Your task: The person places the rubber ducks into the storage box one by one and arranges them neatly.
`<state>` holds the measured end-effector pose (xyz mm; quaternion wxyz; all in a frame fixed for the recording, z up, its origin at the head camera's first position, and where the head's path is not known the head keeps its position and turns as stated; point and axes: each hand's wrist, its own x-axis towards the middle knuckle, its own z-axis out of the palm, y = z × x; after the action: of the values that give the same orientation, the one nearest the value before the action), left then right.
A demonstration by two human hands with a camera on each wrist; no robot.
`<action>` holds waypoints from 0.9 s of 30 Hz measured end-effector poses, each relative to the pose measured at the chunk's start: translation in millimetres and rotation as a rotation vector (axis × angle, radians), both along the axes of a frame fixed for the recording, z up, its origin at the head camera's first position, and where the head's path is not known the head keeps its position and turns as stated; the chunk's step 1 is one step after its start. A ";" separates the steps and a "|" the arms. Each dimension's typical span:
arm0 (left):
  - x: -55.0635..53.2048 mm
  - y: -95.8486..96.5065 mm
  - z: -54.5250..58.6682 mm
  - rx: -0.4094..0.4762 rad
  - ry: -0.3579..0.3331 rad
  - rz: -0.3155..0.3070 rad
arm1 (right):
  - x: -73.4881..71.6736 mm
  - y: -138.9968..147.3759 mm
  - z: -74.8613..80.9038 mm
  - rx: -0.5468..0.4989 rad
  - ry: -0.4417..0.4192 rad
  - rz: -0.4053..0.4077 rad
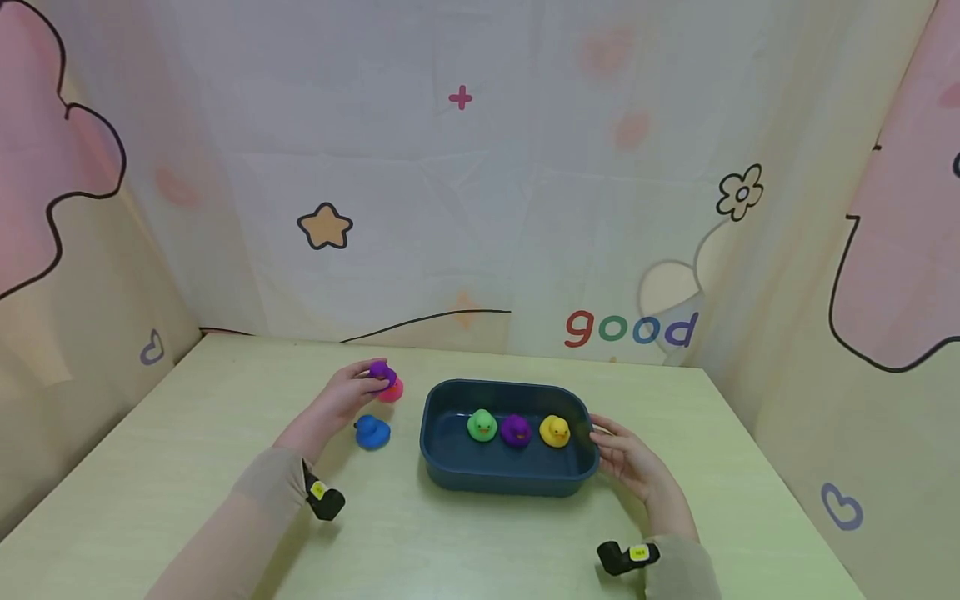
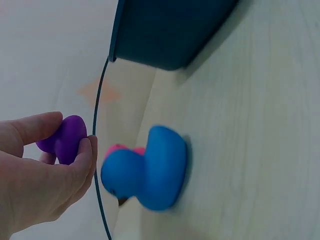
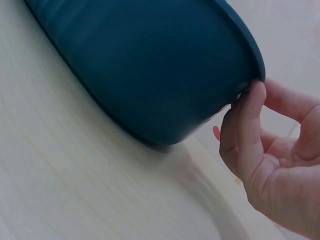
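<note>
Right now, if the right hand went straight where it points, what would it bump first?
The dark blue tray: the right hand seems to touch its end, so that probably comes before the yellow duck inside.

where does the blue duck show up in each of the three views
Head: the blue duck sits on the table, left of the dark blue container.
Left wrist: the blue duck looms large, below and slightly left of the picture's centre.
Right wrist: not in this picture.
Shared landmark: the dark blue container, right of centre in the head view, along the top in the left wrist view, filling the upper middle in the right wrist view.
</note>
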<state>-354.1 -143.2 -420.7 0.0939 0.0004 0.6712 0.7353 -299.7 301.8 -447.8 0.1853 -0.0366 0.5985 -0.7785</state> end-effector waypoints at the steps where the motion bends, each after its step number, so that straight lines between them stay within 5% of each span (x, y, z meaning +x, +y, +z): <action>1: -0.3 3.1 1.2 -0.004 0.009 -0.008 | 0.0 0.1 0.0 -0.001 0.000 0.000; 8: -4.3 30.2 16.7 -0.059 0.033 -0.035 | 0.4 0.6 -0.2 0.001 0.007 0.002; 16: -8.1 66.1 34.3 0.050 0.036 -0.047 | -0.1 0.9 0.9 0.004 0.001 -0.003; 27: 13.5 132.5 48.9 0.059 0.079 -0.164 | 0.2 1.0 1.8 -0.017 0.006 0.010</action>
<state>-340.5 -10.7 -371.8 0.1271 0.0872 0.6501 0.7440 -299.5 302.8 -446.0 0.1869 -0.0434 0.5923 -0.7825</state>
